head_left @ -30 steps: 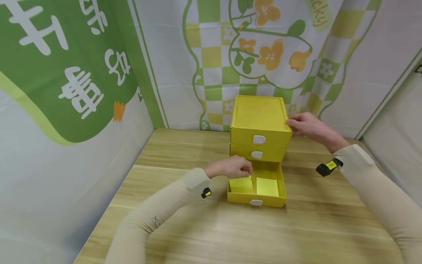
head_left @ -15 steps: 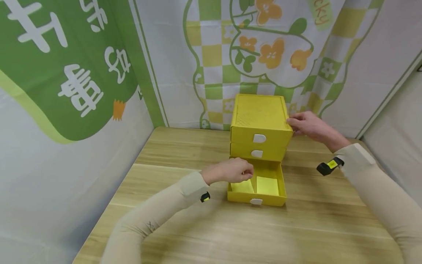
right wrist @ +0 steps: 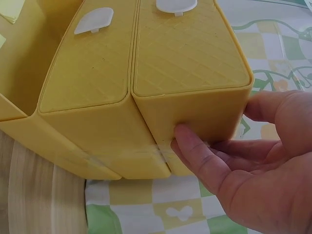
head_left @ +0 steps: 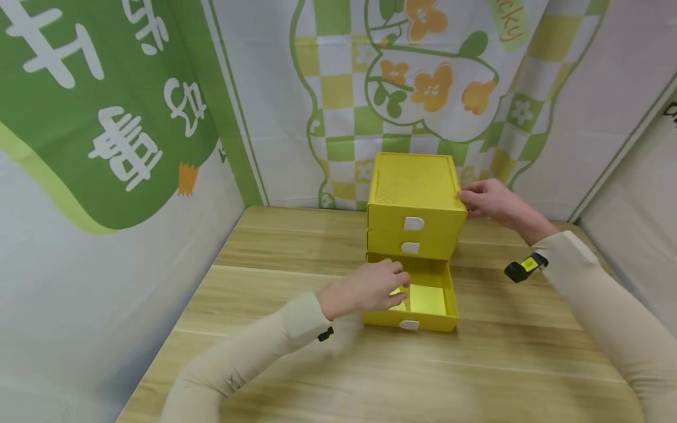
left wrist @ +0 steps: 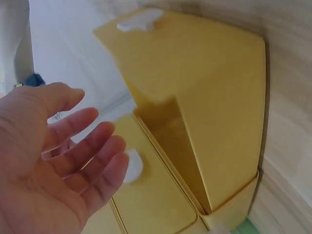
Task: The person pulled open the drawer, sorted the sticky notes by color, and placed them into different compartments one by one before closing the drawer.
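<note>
A yellow drawer cabinet (head_left: 415, 182) with white tab handles stands on the table, its bottom drawer (head_left: 378, 318) pulled out. Inside that drawer lie two pads of yellow sticky notes; the right pad (head_left: 427, 300) shows fully, and the left pad (head_left: 400, 304) is partly covered by my hand. My left hand (head_left: 365, 289) is over the drawer's left side, its fingers spread and loosely bent, with nothing in them in the left wrist view. With thumb on top and fingers against the side, my right hand (head_left: 497, 204) holds the cabinet's upper right edge.
The cabinet rests on a wood-grain table (head_left: 285, 247). Behind it hangs a patterned cloth (head_left: 338, 117) with flowers and checks. Another green cloth panel (head_left: 69, 129) with white lettering hangs at the left.
My left hand has let go of the left sticky notes pad, moved down and slightly left, and spread its fingers. The pad now lies lower in the drawer. My right hand has stayed put.
</note>
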Action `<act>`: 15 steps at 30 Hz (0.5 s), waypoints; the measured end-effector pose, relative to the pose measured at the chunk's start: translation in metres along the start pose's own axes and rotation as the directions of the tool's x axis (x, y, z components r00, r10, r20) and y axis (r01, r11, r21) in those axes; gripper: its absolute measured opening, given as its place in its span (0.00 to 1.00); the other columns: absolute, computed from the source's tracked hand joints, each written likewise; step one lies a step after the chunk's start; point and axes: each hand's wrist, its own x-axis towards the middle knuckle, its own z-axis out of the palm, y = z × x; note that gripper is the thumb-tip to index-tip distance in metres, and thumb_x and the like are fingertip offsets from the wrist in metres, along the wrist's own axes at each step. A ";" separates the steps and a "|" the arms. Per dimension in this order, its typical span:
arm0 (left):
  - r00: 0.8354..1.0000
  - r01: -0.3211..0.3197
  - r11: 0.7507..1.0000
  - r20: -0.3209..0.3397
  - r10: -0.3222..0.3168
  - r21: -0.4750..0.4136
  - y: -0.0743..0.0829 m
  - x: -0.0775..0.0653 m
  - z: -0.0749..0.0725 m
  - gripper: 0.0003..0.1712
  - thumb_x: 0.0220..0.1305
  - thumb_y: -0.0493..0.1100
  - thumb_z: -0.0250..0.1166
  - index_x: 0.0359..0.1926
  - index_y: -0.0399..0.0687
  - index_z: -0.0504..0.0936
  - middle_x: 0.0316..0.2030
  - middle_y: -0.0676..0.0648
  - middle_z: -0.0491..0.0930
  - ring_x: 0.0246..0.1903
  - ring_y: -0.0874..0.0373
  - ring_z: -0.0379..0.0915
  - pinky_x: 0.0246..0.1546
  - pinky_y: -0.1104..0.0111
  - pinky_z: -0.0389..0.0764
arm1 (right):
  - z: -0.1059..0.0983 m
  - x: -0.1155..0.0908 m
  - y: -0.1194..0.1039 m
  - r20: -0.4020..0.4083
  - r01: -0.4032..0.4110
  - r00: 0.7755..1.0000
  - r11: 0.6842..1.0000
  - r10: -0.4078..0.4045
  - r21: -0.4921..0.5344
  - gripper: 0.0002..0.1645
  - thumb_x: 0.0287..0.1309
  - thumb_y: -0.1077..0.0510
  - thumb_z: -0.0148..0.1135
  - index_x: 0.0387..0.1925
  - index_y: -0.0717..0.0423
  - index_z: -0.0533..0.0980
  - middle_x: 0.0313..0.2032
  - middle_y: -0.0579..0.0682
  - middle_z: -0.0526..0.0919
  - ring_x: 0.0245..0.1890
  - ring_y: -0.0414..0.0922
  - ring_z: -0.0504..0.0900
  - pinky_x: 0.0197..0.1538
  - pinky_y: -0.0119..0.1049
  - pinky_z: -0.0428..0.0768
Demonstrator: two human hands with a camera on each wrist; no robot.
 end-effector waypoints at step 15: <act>0.950 -0.219 0.924 -0.148 0.275 0.315 0.037 -0.011 0.023 0.11 0.71 0.53 0.57 0.49 0.58 0.78 0.47 0.54 0.78 0.42 0.60 0.74 0.38 0.73 0.81 | 0.000 0.000 0.002 -0.018 -0.009 1.000 0.999 0.010 0.042 0.33 0.73 0.50 0.52 0.65 0.73 0.65 0.41 0.43 0.84 0.37 0.33 0.83 0.43 0.29 0.86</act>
